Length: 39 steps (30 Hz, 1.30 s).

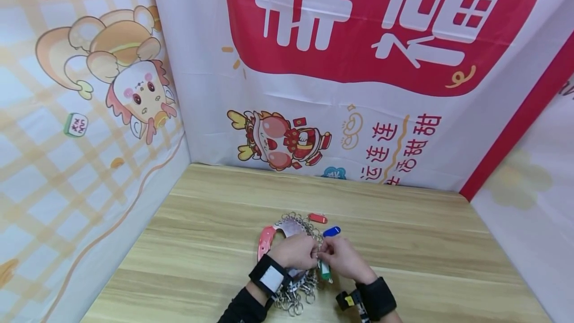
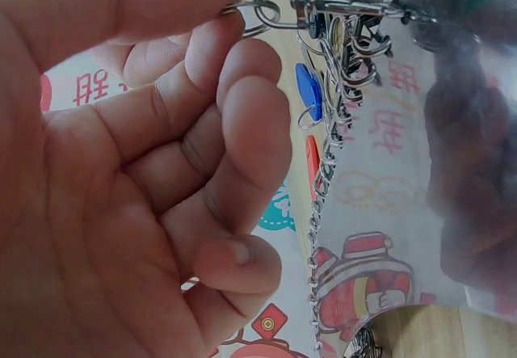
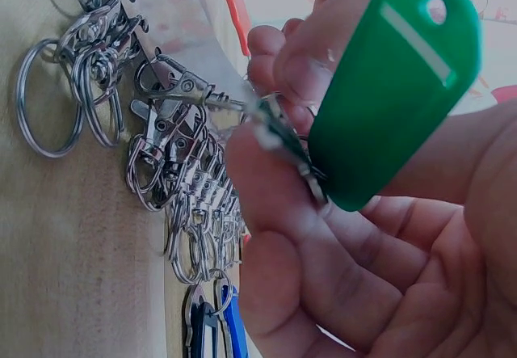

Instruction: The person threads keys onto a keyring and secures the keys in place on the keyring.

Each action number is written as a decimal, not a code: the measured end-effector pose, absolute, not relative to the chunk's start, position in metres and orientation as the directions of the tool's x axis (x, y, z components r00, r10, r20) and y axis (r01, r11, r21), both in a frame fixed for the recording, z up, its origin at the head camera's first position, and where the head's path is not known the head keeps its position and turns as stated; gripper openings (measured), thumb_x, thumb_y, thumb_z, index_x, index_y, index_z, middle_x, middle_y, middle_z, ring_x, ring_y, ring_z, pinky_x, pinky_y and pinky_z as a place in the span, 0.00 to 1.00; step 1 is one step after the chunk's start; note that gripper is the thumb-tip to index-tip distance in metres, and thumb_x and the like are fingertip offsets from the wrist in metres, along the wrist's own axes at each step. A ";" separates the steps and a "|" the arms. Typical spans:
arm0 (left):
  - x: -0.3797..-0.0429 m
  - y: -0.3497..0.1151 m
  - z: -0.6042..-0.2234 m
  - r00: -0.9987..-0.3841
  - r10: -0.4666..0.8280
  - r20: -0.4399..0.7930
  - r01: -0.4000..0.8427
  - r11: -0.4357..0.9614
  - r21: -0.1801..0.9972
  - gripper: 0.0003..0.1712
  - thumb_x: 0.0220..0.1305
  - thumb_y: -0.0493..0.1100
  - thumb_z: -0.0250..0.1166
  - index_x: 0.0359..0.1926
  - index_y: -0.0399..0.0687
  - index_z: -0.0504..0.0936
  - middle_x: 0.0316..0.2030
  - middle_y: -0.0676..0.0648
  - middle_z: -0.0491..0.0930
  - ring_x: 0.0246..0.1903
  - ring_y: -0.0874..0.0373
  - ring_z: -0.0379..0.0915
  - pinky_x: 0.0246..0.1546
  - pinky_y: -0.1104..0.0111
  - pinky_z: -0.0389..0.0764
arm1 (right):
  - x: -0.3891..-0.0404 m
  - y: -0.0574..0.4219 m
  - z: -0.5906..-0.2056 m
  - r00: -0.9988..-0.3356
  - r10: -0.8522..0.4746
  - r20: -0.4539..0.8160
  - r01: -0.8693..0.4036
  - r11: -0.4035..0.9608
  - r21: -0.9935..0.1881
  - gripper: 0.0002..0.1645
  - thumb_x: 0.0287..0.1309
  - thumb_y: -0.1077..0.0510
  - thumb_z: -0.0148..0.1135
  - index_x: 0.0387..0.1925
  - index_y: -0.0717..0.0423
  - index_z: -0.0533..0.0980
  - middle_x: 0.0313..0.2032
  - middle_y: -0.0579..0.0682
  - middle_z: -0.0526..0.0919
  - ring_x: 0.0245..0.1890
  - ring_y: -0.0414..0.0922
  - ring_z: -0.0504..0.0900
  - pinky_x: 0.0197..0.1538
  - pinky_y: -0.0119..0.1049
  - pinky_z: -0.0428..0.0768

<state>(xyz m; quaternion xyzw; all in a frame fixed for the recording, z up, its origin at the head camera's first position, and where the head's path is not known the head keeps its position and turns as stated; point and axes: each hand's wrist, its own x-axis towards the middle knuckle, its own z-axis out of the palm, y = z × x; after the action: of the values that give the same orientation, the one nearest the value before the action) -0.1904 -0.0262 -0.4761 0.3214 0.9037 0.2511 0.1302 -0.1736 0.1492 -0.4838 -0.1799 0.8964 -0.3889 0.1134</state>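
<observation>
A shiny, mirror-like plate [image 2: 477,156] with a red handle [image 1: 266,239] lies in front of me, its edge lined with metal swivel clasps [image 3: 194,188]. My left hand [image 1: 293,251] pinches the ring end of one swivel clasp [image 2: 347,2] between thumb and fingertip; its other fingers are bent. Close against it, my right hand [image 1: 344,259] pinches a small metal ring, mostly hidden by its fingertips. From that ring hangs a green key tag [image 3: 396,91]. The two hands' fingertips meet at the plate's right side.
A blue key tag [image 1: 332,231] and a red key tag [image 1: 318,218] lie by the plate's far right edge. A black tag [image 3: 202,326] is beside the blue one. The wooden table [image 1: 202,243] is bordered by printed cloth walls [image 1: 202,88].
</observation>
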 end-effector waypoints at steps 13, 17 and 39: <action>-0.189 -0.026 -0.474 -0.746 0.664 -0.047 0.554 0.658 0.511 0.17 0.55 0.37 0.63 0.15 0.52 0.68 0.11 0.58 0.63 0.11 0.67 0.61 0.14 0.75 0.64 | -0.174 0.150 -0.485 -0.911 -0.410 -0.032 -0.267 0.648 -0.713 0.06 0.56 0.64 0.62 0.26 0.53 0.75 0.20 0.42 0.75 0.18 0.37 0.71 0.21 0.30 0.69; -0.190 -0.026 -0.473 -0.747 0.664 -0.043 0.559 0.662 0.500 0.16 0.54 0.36 0.62 0.15 0.52 0.68 0.11 0.58 0.63 0.12 0.67 0.61 0.15 0.75 0.64 | -0.174 0.149 -0.484 -0.909 -0.415 -0.027 -0.278 0.655 -0.703 0.06 0.56 0.64 0.62 0.26 0.53 0.75 0.21 0.42 0.75 0.19 0.37 0.71 0.21 0.30 0.70; -0.193 -0.026 -0.481 -0.751 0.653 -0.097 0.508 0.666 0.547 0.14 0.52 0.36 0.63 0.15 0.54 0.71 0.12 0.59 0.67 0.11 0.66 0.62 0.15 0.75 0.64 | -0.175 0.149 -0.486 -0.911 -0.403 -0.084 -0.223 0.654 -0.723 0.05 0.56 0.63 0.62 0.27 0.52 0.76 0.21 0.42 0.76 0.19 0.39 0.73 0.21 0.30 0.71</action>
<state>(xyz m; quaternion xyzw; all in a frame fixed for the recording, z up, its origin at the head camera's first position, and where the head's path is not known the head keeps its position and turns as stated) -0.1930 -0.0262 -0.4812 0.3220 0.9011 0.2520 0.1441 -0.1750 0.1494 -0.4855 -0.1736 0.9016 -0.3779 0.1192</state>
